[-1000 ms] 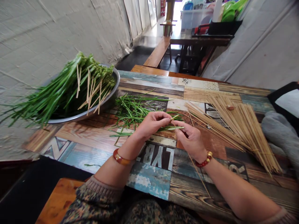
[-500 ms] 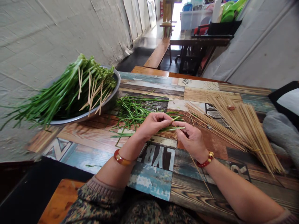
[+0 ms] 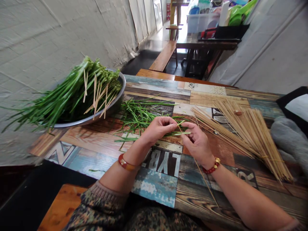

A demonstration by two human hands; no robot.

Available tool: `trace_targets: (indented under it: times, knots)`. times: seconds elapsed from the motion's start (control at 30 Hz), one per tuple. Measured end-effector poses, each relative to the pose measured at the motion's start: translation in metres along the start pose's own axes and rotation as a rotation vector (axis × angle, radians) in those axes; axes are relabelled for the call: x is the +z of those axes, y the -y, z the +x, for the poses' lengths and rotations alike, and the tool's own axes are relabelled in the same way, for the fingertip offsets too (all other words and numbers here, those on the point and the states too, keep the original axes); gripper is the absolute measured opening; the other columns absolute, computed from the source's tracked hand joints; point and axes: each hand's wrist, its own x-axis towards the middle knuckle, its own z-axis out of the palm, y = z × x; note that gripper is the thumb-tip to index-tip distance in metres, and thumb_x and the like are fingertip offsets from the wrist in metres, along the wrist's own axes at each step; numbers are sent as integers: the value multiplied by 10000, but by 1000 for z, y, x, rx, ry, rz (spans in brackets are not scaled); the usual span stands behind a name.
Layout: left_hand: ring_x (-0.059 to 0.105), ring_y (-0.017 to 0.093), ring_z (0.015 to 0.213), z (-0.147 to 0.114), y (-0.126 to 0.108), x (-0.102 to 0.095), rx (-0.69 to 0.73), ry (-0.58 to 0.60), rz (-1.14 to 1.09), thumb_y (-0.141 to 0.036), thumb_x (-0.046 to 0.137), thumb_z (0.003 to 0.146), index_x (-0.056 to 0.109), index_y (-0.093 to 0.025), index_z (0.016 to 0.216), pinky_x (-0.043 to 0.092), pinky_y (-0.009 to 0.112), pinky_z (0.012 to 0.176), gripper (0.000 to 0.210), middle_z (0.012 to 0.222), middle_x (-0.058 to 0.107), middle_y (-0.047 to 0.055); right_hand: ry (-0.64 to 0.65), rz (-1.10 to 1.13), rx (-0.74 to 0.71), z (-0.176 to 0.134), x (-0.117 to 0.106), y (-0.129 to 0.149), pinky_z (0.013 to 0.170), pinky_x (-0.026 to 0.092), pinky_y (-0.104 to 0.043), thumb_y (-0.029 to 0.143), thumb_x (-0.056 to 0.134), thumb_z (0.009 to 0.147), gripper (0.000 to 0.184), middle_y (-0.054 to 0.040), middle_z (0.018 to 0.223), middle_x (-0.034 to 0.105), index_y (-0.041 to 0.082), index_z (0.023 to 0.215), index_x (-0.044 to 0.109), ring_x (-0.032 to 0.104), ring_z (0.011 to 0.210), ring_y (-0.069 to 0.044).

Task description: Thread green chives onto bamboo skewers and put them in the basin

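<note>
My left hand (image 3: 160, 129) pinches a green chive stalk (image 3: 181, 122) between thumb and fingertips. Just to its right, my right hand (image 3: 196, 141) is closed on a thin bamboo skewer (image 3: 206, 180), whose long end slants down toward the table's near edge. The skewer's upper end meets the chive at my left fingertips; whether it has pierced the stalk I cannot tell. A second pale stalk end (image 3: 185, 133) lies by my right thumb. Loose chives (image 3: 138, 116) are spread on the table beyond my left hand.
At the left, a metal basin (image 3: 123, 84) holds a heap of chives with several skewers through them. A fanned bundle of bamboo skewers (image 3: 261, 139) lies to the right, beside a grey plastic bag (image 3: 287, 134). Behind stand a bench (image 3: 164, 57) and another table with a plastic box (image 3: 202, 23).
My right index finger has straightened and lifted toward the left fingertips, showing more of the skewer's upper end. The left hand keeps its pinch. The view has shifted slightly.
</note>
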Motion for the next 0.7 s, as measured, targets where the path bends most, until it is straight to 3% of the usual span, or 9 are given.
trace_targets:
  times: [0.23, 0.7]
  knots:
    - [430, 61, 574, -1, 0, -1, -18, 46, -43, -304, 689, 713, 632, -99, 697, 314, 195, 547, 213, 632, 557, -9, 29, -15, -12, -2, 0, 3, 492, 410, -251, 202, 536, 831, 568, 48, 602, 523, 193, 1384, 405, 451, 489, -114]
    - [458, 75, 586, -2, -1, -1, -35, 144, -75, -344, 714, 689, 613, -101, 658, 334, 207, 570, 265, 630, 557, -3, 81, -21, -41, -4, -1, 4, 517, 423, -266, 224, 505, 866, 529, 40, 631, 522, 214, 1383, 395, 467, 517, -122]
